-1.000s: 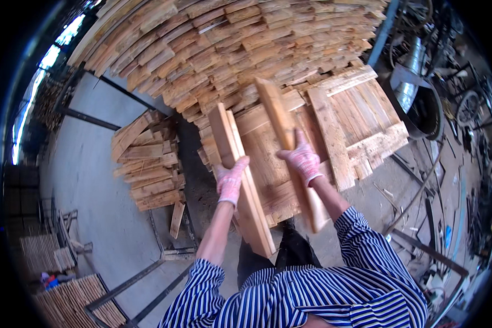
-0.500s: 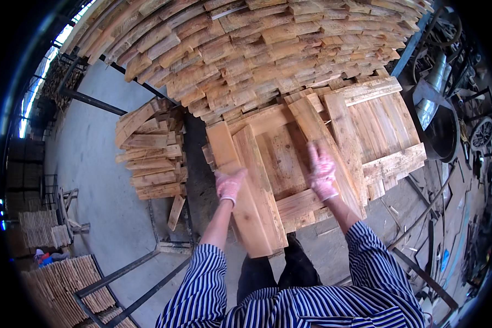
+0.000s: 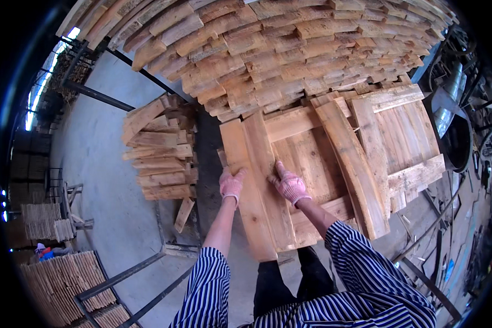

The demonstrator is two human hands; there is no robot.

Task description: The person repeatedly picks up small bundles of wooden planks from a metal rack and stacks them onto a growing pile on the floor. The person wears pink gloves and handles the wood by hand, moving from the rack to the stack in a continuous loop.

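Two long wooden boards lie side by side, lengthwise to me, at the left end of a low stack. My left hand (image 3: 232, 183), in a pinkish knitted glove, grips the outer edge of the left board (image 3: 250, 210). Against the inner edge of the right board (image 3: 271, 191), my gloved right hand (image 3: 290, 185) is closed, its index finger reaching forward along the wood. Some fingertips are hidden at the edges. Further right, a loose board (image 3: 349, 158) lies slanted across the stack, untouched. Under these boards shows a panel of planks (image 3: 314, 164) with crosswise boards.
A tall pile of boards (image 3: 273, 54) rises beyond the stack. Shorter offcuts (image 3: 161, 156) are heaped at the left, near black metal rails (image 3: 131, 273). A second plank panel (image 3: 407, 131) lies to the right, with a metal duct (image 3: 451, 104) and scrap beyond.
My right hand has left the slanted board and moved left to the inner edge of the paired boards. Those two boards now lie closer together. The whole view has shifted slightly.
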